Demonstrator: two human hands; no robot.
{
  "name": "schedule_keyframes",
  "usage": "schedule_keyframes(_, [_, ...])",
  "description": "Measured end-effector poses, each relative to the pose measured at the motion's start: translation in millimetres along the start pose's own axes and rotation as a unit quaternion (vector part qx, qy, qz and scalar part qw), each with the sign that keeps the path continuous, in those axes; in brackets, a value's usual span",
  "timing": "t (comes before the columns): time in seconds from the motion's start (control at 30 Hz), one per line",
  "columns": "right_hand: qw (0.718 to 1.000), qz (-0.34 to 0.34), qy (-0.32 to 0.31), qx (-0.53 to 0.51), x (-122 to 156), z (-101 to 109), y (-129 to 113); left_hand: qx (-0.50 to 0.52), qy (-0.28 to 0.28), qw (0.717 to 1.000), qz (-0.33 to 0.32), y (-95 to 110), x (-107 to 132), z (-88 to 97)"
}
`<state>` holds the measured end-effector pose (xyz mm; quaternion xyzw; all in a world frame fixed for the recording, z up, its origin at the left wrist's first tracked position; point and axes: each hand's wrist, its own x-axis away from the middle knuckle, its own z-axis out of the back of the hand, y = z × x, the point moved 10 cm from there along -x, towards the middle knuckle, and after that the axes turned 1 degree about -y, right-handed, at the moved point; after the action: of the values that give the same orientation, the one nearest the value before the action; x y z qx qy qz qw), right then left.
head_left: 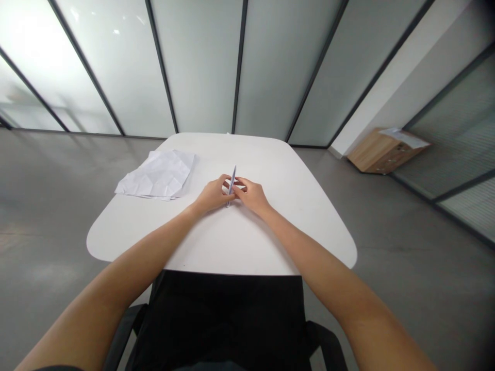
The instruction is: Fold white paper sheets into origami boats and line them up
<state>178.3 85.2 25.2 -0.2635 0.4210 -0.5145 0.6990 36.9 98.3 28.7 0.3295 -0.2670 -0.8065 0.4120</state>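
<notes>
Over the middle of the white table, a thin, narrow piece of folded paper (232,181) stands nearly upright, seen almost edge-on. It tapers to a point at the top. My left hand (215,195) grips it from the left, fingers bent around its side. From the right, my right hand (251,195) closes on the same paper with thumb and fingertips. The fingers of both hands meet around its middle and hide part of it; the lower end shows just below them, close to the tabletop.
Creased white paper sheets (158,174) lie in a loose pile on the left side of the white table (309,221). A black chair (228,314) is at the near edge. A wooden cabinet (381,152) stands on the floor at the right, beyond it frosted glass panels (197,67).
</notes>
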Motion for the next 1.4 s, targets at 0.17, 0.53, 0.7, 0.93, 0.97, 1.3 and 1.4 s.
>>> schedule_keyframes(0.17, [1.0,-0.015,0.011,0.016,1.6,5.7,0.3,0.057,-0.042,0.997,-0.001,-4.0,0.4,-5.7])
schedule_keyframes(0.53, [0.999,-0.046,-0.004,-0.007,1.6,4.6,4.1,0.092,-0.055,0.994,0.018,-8.8,-0.4,-7.3])
schedule_keyframes(0.7, [0.997,-0.017,0.007,0.08,2.4,8.7,-3.7,0.042,-0.026,0.999,0.002,-7.9,-1.6,-0.5])
schedule_keyframes(0.93, [0.996,-0.007,0.029,0.09,5.4,5.8,-11.2,0.016,-0.026,0.999,-0.019,8.4,-0.5,-5.6])
schedule_keyframes(0.97, [0.995,-0.006,0.031,0.092,5.7,5.7,-12.0,0.009,-0.026,0.999,-0.024,12.2,-0.3,-7.0])
schedule_keyframes(1.3, [0.993,-0.026,0.04,0.107,5.2,11.7,-5.7,-0.013,-0.015,1.0,-0.017,16.5,0.0,-11.1])
schedule_keyframes(1.4, [0.986,-0.036,0.049,0.153,6.1,13.6,-7.7,-0.015,-0.019,1.0,-0.02,15.8,-0.4,-12.5])
